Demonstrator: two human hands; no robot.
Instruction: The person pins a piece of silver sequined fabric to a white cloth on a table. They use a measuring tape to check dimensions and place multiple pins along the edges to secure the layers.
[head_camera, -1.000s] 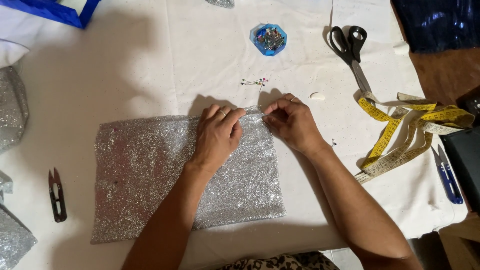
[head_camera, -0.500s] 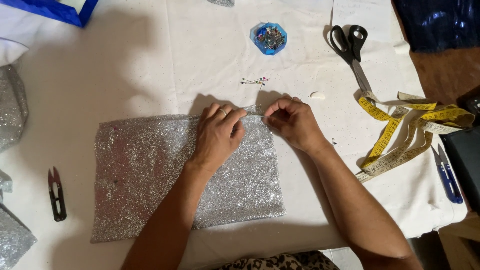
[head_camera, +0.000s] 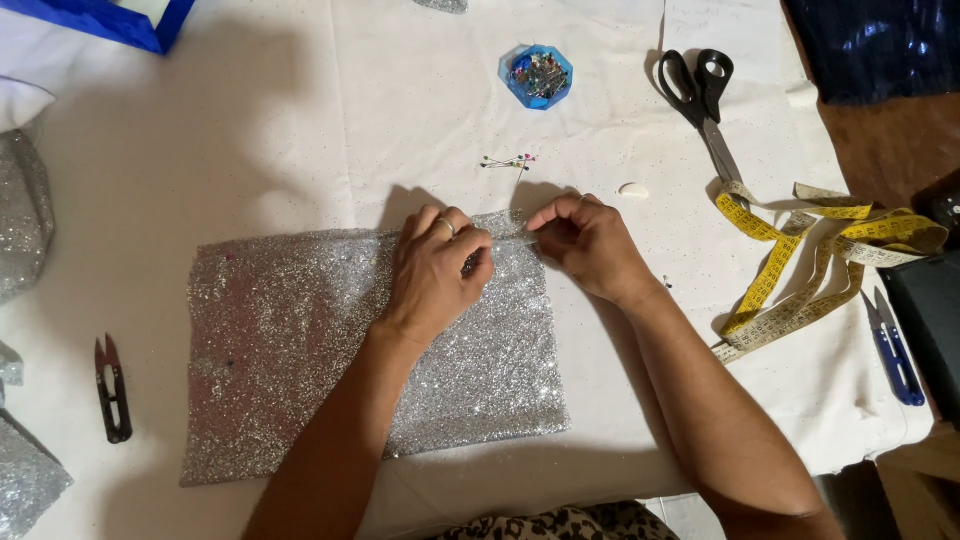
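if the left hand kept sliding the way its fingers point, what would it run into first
The left hand lies flat on the silver glitter fabric, fingers aimed up and right. Almost at once it would meet the fingertips of the right hand at the fabric's top edge; the two look nearly touching already.

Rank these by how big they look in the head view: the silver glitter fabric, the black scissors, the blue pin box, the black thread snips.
1. Silver glitter fabric, by far the largest.
2. Black scissors.
3. Black thread snips, longer but thin, and blue pin box, shorter but wider: too close to rank.
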